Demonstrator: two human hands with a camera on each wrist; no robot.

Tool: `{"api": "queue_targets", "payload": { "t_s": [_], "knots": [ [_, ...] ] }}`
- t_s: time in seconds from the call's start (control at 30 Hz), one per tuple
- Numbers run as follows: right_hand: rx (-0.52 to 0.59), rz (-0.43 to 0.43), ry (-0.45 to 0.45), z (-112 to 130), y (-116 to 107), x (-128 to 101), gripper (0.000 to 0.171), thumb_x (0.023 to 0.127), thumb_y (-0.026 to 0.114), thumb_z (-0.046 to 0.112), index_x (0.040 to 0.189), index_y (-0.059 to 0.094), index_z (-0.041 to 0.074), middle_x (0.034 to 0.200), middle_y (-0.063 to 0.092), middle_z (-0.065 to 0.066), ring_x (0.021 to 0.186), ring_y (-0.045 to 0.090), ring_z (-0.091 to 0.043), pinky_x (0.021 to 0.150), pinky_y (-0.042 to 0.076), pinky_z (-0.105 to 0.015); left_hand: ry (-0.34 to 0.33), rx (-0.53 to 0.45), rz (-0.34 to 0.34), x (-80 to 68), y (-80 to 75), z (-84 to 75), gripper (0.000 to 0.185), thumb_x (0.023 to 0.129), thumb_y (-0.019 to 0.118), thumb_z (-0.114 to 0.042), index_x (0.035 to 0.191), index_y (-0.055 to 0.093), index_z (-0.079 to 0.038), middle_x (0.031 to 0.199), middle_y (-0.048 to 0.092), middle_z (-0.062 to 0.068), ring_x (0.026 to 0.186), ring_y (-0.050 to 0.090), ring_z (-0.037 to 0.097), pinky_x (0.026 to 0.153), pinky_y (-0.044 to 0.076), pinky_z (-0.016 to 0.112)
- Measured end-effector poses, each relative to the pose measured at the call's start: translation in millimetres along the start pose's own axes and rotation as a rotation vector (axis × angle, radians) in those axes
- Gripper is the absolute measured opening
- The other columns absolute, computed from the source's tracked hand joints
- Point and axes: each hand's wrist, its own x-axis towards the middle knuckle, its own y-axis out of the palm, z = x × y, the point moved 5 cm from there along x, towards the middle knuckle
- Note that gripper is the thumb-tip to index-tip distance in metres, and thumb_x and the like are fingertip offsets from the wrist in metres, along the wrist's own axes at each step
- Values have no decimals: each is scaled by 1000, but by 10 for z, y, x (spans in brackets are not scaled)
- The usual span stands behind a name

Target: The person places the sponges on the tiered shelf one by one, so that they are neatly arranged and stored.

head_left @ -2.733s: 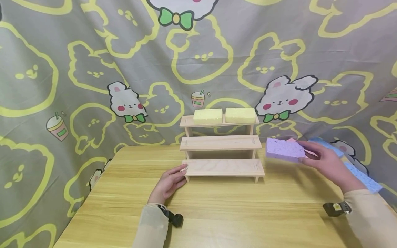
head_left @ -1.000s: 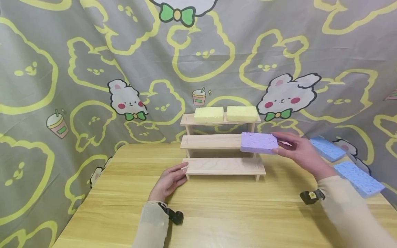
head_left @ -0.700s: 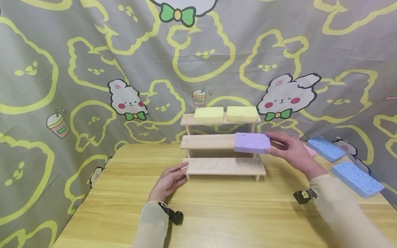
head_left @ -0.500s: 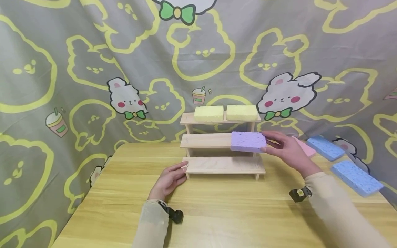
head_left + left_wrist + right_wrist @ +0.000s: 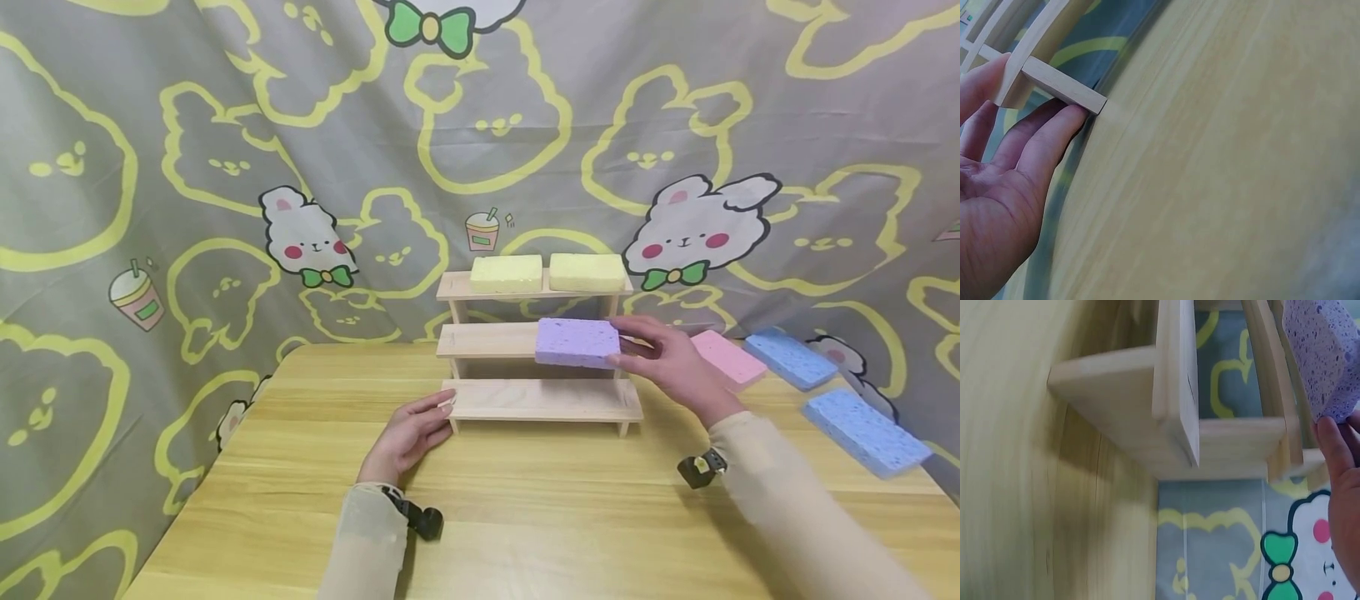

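Observation:
My right hand [image 5: 667,358] pinches one end of a purple sponge [image 5: 576,342], thumb on the near side and fingers behind. The sponge is level and overlaps the right part of the middle step of a three-step wooden display rack [image 5: 495,340]. In the right wrist view the sponge [image 5: 1322,353] shows beside the rack's upper steps. At the left end of the bottom step, my left hand [image 5: 405,439] holds the rack. The left wrist view shows its fingers [image 5: 1047,140] against the front leg, with a digit at the step's edge. Two yellow sponges [image 5: 506,273] lie side by side on the top step.
To the right of the rack, a pink sponge [image 5: 727,360] and two blue sponges [image 5: 791,358] lie on the wooden table [image 5: 525,517]. A patterned grey curtain [image 5: 360,150] hangs right behind the table.
My right hand has carried the purple sponge leftward from beside the rack to the middle step. The pink sponge has come into fuller view. My left hand has stayed at the rack.

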Motion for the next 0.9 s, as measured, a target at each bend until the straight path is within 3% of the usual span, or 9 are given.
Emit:
{"api": "queue_targets", "payload": {
  "t_s": [0.3, 0.6, 0.9],
  "knots": [
    [-19, -7, -46, 254, 224, 36, 55, 76, 71, 5, 124, 48, -7, 127, 42, -20, 110, 47, -35, 86, 42, -30, 1, 9, -3, -7, -3, 14, 44, 83, 63, -9, 125, 52, -3, 127, 48, 16, 107, 52, 25, 86, 44, 39],
    [52, -17, -33, 64, 312, 177, 56, 74, 73, 11, 125, 51, 0, 128, 43, -12, 112, 49, -26, 86, 42, -25, -2, -8, -5, 11, 0, 25, 46, 82, 64, -9, 125, 52, -2, 127, 48, 16, 108, 52, 26, 87, 43, 40],
    [124, 15, -56, 64, 526, 273, 54, 76, 71, 7, 124, 49, -4, 125, 43, -15, 113, 47, -30, 88, 41, -28, -3, -19, -9, 14, -5, 20, 45, 81, 64, -8, 125, 52, -2, 124, 50, 16, 106, 53, 26, 87, 43, 40]
  ]
}}
